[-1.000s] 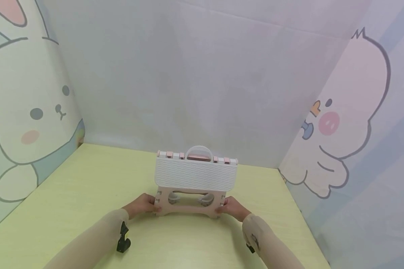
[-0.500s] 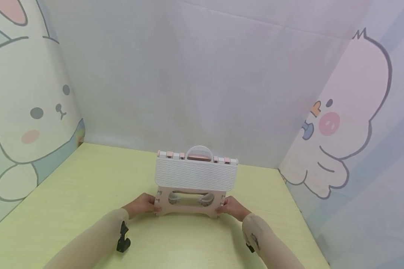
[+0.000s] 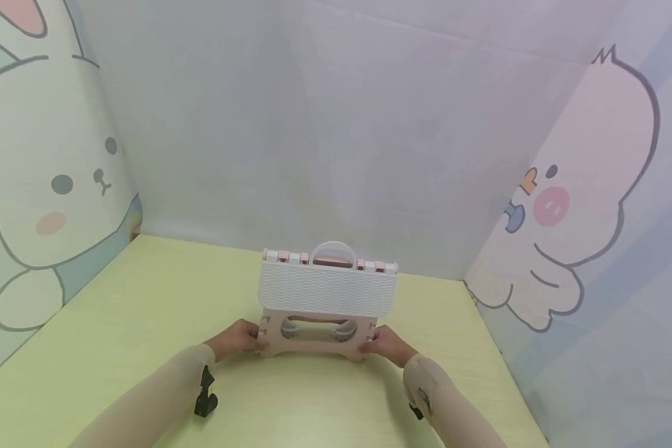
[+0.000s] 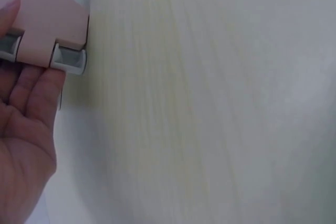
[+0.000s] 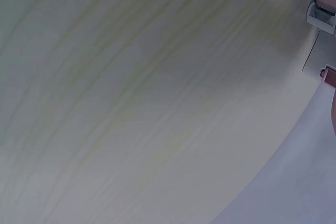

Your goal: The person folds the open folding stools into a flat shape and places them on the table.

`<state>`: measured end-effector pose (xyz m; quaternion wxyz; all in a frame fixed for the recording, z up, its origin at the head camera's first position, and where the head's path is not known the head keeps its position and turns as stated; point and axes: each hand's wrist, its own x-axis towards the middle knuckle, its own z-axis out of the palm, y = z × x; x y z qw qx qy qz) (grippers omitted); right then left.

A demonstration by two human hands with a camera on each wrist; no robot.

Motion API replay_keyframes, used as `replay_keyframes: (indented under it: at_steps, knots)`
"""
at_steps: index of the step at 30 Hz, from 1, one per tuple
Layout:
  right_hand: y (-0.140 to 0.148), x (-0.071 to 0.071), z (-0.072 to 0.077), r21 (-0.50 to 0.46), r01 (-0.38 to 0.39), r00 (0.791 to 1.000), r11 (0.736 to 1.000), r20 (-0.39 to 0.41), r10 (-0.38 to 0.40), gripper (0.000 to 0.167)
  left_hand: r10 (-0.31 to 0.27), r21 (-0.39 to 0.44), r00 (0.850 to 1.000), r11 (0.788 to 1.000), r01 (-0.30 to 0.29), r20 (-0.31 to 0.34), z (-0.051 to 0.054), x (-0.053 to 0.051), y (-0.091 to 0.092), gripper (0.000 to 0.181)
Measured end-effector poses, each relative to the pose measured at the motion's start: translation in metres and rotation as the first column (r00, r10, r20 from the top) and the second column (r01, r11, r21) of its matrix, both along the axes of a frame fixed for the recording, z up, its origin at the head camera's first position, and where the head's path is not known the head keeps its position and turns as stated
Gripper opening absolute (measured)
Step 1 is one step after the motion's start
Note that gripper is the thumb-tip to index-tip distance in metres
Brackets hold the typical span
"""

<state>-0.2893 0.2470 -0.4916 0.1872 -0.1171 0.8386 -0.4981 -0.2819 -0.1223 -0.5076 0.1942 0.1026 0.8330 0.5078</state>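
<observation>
White-and-pink, wicker-textured plastic folding stool | stands on pale-yellow wood-grained table | your left hand and right hand grip its lower sides | probably light, stiff; best held by both edges

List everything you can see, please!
table: 1, pale yellow, at the bottom
folding stool: 1, white and pink, on the table
carry handle: 1, white, atop the stool
cartoon rabbit: 1, mostly white, far left
cartoon bird: 1, pinkish white, far right
backdrop: 1, pale grey, behind the table
wrist attachments: 2, black, one per wrist
sleeves: 2, beige, on the forearms
left hand: 1, gripping the stool's left side
right hand: 1, gripping the stool's right side
</observation>
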Motion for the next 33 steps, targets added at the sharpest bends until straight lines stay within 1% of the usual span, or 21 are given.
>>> replay_keyframes:
  at_steps: [4, 6, 8, 10, 13, 15, 19, 20, 22, 23, 29, 33]
  knots:
    - [-0.001, 0.003, 0.000, 0.021, 0.022, 0.999, 1.000, -0.024, -0.022, 0.024, -0.002, 0.001, 1.000, 1.000, 0.002, -0.014, -0.001, 0.000, 0.000, 0.019]
    - [0.000, 0.005, -0.001, 0.056, 0.039, 0.998, 0.998, -0.048, -0.036, 0.025, 0.003, -0.005, 1.000, 1.000, -0.003, -0.025, -0.002, 0.000, 0.001, 0.020]
    - [0.002, 0.006, -0.002, 0.080, 0.056, 0.996, 0.995, -0.071, -0.050, 0.026, 0.007, -0.009, 0.999, 1.000, -0.007, -0.043, -0.003, 0.000, 0.001, 0.021]
    - [0.005, 0.007, -0.003, 0.084, 0.068, 0.994, 0.994, -0.090, -0.061, 0.027, 0.008, -0.010, 0.998, 1.000, -0.008, -0.065, -0.003, -0.001, 0.000, 0.023]
    - [0.010, 0.009, -0.002, 0.044, 0.071, 0.992, 0.997, -0.104, -0.066, 0.029, 0.014, 0.012, 0.996, 1.000, -0.013, -0.085, -0.004, -0.001, -0.003, 0.026]
    - [0.008, 0.015, 0.009, 0.009, 0.060, 0.993, 0.998, -0.100, -0.059, 0.030, 0.016, 0.030, 0.995, 0.999, -0.014, -0.094, -0.004, -0.001, -0.005, 0.029]
    - [0.007, 0.018, 0.014, -0.021, 0.053, 0.994, 0.998, -0.095, -0.055, 0.029, 0.010, 0.063, 0.994, 0.998, -0.003, -0.113, -0.003, 0.000, -0.007, 0.031]
    - [0.007, 0.018, 0.014, -0.022, 0.054, 0.994, 0.998, -0.092, -0.055, 0.029, 0.006, 0.068, 0.993, 0.998, 0.002, -0.119, -0.003, 0.001, -0.008, 0.031]
    - [0.009, 0.013, 0.005, -0.014, 0.053, 0.994, 0.999, -0.097, -0.054, 0.030, 0.005, 0.073, 0.992, 0.997, 0.004, -0.125, -0.002, 0.003, -0.009, 0.032]
    - [0.010, 0.013, 0.003, -0.012, 0.053, 0.994, 0.999, -0.099, -0.054, 0.030, 0.005, 0.071, 0.992, 0.997, 0.004, -0.127, -0.002, 0.003, -0.009, 0.032]
    - [0.013, 0.013, -0.001, -0.015, 0.064, 0.993, 0.998, -0.098, -0.065, 0.032, 0.005, 0.044, 0.993, 0.999, 0.000, -0.118, -0.001, 0.003, -0.009, 0.033]
    - [0.011, 0.014, -0.002, -0.012, 0.042, 0.994, 0.999, -0.104, -0.043, 0.032, -0.001, 0.047, 0.994, 0.999, 0.006, -0.105, -0.002, 0.003, -0.009, 0.032]
